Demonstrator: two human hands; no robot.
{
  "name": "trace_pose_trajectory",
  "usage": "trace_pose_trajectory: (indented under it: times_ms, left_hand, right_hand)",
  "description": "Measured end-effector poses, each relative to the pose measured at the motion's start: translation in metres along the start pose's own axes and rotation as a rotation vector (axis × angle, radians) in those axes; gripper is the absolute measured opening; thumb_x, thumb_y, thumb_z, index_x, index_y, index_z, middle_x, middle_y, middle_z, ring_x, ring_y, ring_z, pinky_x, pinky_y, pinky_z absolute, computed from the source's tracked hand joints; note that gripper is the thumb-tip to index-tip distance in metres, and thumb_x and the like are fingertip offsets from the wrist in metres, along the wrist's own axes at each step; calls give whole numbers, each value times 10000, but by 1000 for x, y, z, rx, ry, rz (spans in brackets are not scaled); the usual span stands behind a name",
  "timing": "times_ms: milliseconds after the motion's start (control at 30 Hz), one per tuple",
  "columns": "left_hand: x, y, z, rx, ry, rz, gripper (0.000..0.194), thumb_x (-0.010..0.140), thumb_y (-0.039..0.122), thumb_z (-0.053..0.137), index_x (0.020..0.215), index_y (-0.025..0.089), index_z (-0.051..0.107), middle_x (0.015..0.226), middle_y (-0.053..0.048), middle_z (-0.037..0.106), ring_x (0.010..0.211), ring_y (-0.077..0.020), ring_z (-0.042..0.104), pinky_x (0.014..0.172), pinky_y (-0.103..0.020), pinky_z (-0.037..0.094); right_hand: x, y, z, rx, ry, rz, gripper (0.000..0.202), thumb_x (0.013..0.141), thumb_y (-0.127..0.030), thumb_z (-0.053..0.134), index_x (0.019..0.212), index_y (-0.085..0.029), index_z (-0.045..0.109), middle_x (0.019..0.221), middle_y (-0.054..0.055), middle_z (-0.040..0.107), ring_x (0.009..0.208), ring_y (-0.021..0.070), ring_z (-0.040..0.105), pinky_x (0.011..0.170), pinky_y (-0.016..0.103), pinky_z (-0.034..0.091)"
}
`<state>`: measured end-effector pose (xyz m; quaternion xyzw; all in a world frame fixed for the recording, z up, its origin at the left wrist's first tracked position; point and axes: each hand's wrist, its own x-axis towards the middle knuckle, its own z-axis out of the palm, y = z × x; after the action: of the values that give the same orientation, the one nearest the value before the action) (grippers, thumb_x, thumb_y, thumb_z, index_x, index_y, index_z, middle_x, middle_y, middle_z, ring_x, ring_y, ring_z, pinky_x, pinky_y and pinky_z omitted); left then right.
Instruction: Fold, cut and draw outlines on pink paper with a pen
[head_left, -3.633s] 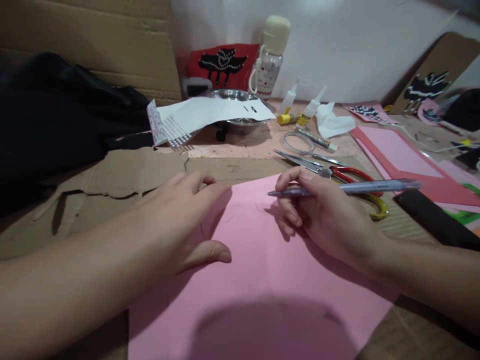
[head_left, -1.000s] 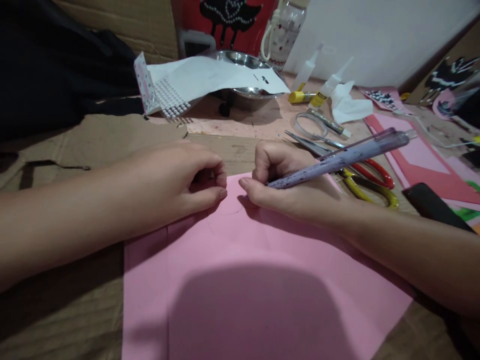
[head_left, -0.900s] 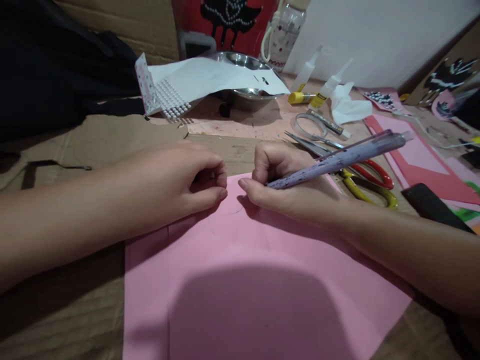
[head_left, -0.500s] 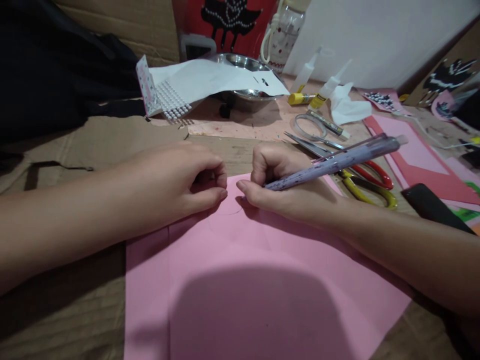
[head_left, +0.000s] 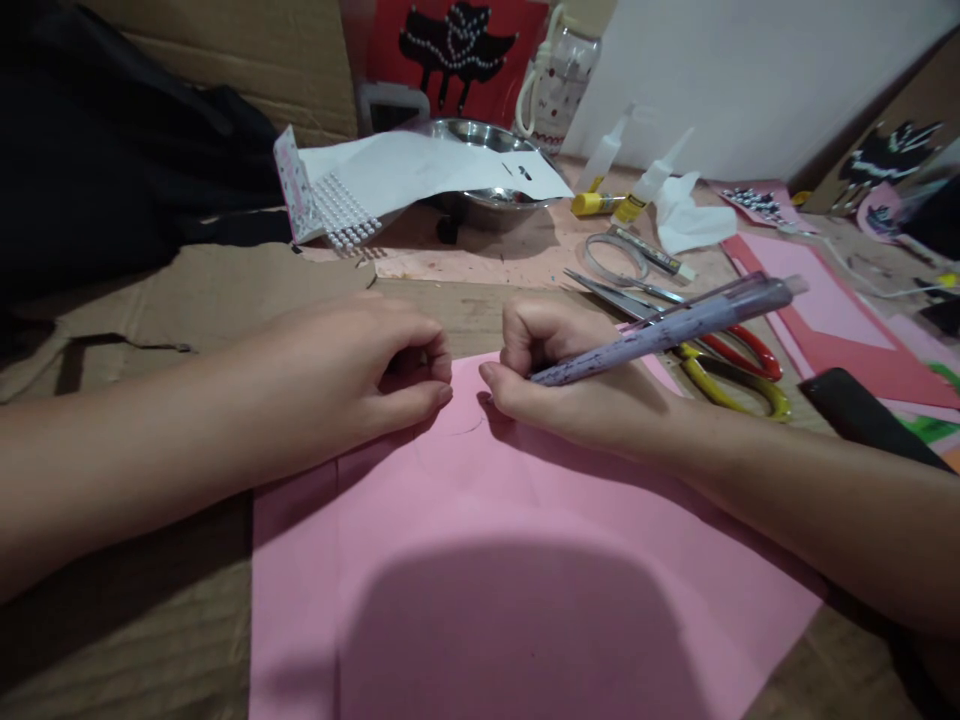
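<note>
A large pink paper sheet (head_left: 525, 500) lies under both hands, with a thin curved pen line drawn near its far edge. My right hand (head_left: 555, 360) is closed around a purple patterned pen (head_left: 660, 335), whose upper end slants up to the right. The pen's tip meets the sheet beside the line, mostly hidden by the thumb. My left hand (head_left: 382, 365) rests on the far left part of the sheet, thumb and fingers curled together. Whatever lies inside that curl is hidden.
Behind are a steel bowl (head_left: 495, 212), a white card with stick-on pearls (head_left: 341, 210), glue bottles (head_left: 637, 190) and a yellow glue stick (head_left: 592, 204). Scissors (head_left: 615, 295) and red-and-yellow-handled pliers (head_left: 739, 380) lie beyond my right wrist, near a black object (head_left: 862, 410).
The view has shifted slightly. My right hand and the pen tip have moved a little along the end of the curved line; my left hand stays in place.
</note>
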<state>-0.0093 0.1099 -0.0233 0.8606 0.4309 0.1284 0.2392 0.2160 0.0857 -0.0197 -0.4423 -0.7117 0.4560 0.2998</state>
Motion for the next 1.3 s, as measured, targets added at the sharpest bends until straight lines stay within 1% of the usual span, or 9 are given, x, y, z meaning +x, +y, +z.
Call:
trace_pose_trajectory:
  times_ms: [100,333,467,600,767,833,1033,1200,1300]
  left_hand:
    - [1,-1,1,7,-7,-3,221,861,441,576,747,288,687,735,0,721,683,-203,591,596,-343,374]
    - [2,-1,2,-1,-16,-4,227,856,433,568,747,280,696,755,-3,739,720,-213,615,640,-350,397]
    - [1,2,1,-23,-16,-1,227,869,427,579,743,271,685,757,-13,725,718,-212,606,638,-354,385]
    - [2,0,1,-19,-29,-4,245,873,451,580,745,267,680,759,-20,726,713,-215,602,631,-356,383]
    - [1,-8,7,-35,43,63,245,886,443,581,747,266,678,731,-13,709,690,-206,586,622,-355,364]
    - [0,-11,8,-43,45,77,232,892,432,590,758,267,682,738,-12,709,688,-205,584,623,-355,363]
    - [0,-10,9,-28,51,65,256,889,460,567,762,274,688,726,-8,708,658,-198,578,598,-356,355]
    - [2,-5,4,-31,-11,18,238,869,452,589,743,273,683,713,-13,700,646,-204,573,598,-361,362]
    - [1,-6,5,-43,23,39,235,877,448,587,748,275,682,706,-10,691,642,-201,564,596,-360,355]
  right_hand:
    - [1,-2,0,-36,18,-3,360,917,-180,701,700,-245,421,572,-97,509,520,106,677,444,181,421]
    - [0,-1,1,-30,36,24,359,892,-144,684,692,-248,404,555,-98,478,504,103,629,463,193,434]
    - [-1,2,1,43,20,44,355,904,-169,687,701,-248,408,577,-83,502,515,99,595,469,200,446]
    - [-3,4,1,107,-9,78,332,888,-122,649,709,-250,401,605,-72,541,541,106,601,468,203,458]
    - [-5,6,1,124,-11,72,320,847,-77,638,709,-249,406,609,-72,535,547,112,597,451,203,434]
    - [-5,7,1,127,-13,73,317,841,-73,631,708,-249,404,606,-74,531,545,112,590,453,206,433]
    - [-5,6,0,157,-29,82,318,825,-56,611,707,-251,389,612,-77,506,552,112,582,456,214,403]
    - [-5,5,0,139,-21,102,318,811,-53,615,690,-247,395,611,-77,478,549,103,544,454,216,353]
    - [-5,7,1,138,-12,96,331,796,-46,615,686,-251,380,594,-82,435,551,104,511,456,228,305]
